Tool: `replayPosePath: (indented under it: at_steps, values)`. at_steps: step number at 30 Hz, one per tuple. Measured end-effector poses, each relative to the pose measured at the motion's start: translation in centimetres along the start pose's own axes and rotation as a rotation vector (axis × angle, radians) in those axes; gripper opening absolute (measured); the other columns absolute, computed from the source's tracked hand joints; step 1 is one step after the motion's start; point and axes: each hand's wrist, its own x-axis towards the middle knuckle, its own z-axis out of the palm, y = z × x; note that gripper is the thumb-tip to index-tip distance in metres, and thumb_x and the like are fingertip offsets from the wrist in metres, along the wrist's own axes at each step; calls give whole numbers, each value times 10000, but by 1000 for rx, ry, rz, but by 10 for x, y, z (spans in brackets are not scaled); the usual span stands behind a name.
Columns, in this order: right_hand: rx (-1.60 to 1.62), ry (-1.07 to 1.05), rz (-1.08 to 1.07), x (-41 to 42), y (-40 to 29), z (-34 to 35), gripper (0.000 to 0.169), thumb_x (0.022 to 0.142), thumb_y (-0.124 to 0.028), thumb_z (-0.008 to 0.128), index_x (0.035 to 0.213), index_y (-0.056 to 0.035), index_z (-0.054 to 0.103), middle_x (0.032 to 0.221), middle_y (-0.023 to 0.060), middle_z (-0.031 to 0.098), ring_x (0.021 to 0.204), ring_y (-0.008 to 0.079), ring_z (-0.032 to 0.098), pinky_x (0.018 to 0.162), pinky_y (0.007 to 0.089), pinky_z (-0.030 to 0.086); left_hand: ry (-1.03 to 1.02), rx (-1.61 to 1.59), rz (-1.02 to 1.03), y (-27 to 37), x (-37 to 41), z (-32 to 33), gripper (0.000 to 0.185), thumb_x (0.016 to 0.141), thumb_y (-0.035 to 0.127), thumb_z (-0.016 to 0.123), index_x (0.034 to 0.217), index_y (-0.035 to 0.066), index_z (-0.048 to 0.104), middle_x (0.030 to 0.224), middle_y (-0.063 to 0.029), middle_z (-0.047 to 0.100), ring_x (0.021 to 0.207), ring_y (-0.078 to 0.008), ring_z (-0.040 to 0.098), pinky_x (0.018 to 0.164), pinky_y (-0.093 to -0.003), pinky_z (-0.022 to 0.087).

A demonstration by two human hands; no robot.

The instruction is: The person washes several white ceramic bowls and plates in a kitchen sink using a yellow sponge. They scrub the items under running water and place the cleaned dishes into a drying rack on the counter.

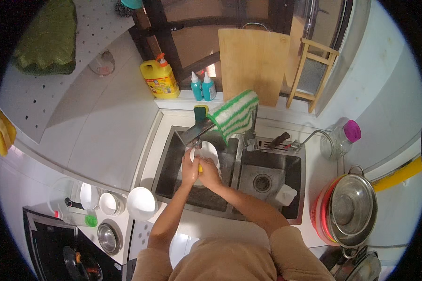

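Both hands are over the left basin [172,168] of a double steel sink, just under the tap spout [197,142]. My left hand [189,169] grips a small white dish, probably a bowl [192,154], seen mostly edge-on. In my right hand [209,171] is a yellow sponge [200,169], pressed close to the left hand and largely covered by the fingers. Behind them, white dishware [211,150] sits in the basin, partly hidden by the hands. A green-and-white striped cloth [235,113] drapes over the tap.
The right basin [248,172] holds a white object [286,195]. White bowls [141,203] stand on the left counter, stacked colanders and steel bowls [351,207] on the right. A cutting board [253,66], yellow detergent jug [160,80] and teal bottles [203,87] line the sill.
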Motion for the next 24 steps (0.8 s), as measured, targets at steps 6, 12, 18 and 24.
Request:
replayPosePath:
  at_steps: [6, 12, 18, 24]
  values:
    - [-122, -291, -541, -4, 33, -26, 283, 654, -15, 544, 937, -18, 546, 908, 128, 565, 921, 314, 474, 843, 400, 360, -426, -170, -444, -5, 27, -35, 393, 828, 223, 430, 1145, -8, 428, 980, -163, 549, 875, -249, 522, 784, -321, 407]
    - [466, -254, 138, 1, 48, -4, 279, 722, -9, 568, 999, -24, 531, 940, 66, 575, 868, 163, 525, 751, 291, 418, -90, 439, 314, 9, 8, 7, 416, 832, 312, 453, 1119, 13, 484, 1068, -221, 520, 974, -376, 494, 827, -387, 397]
    - [930, -407, 344, -22, 20, -11, 289, 803, -105, 574, 1066, -9, 504, 946, 17, 567, 823, 82, 516, 706, 229, 416, -354, 245, -112, 0, 24, -10, 421, 855, 383, 365, 878, 39, 606, 853, -202, 584, 819, -366, 550, 727, -411, 423]
    - [942, -247, 333, -15, 53, 7, 304, 803, -95, 573, 1081, 0, 496, 963, 18, 558, 862, 94, 514, 748, 239, 414, -201, 525, 358, 10, 15, 18, 360, 865, 323, 355, 962, 50, 568, 884, -230, 573, 797, -369, 552, 717, -458, 417]
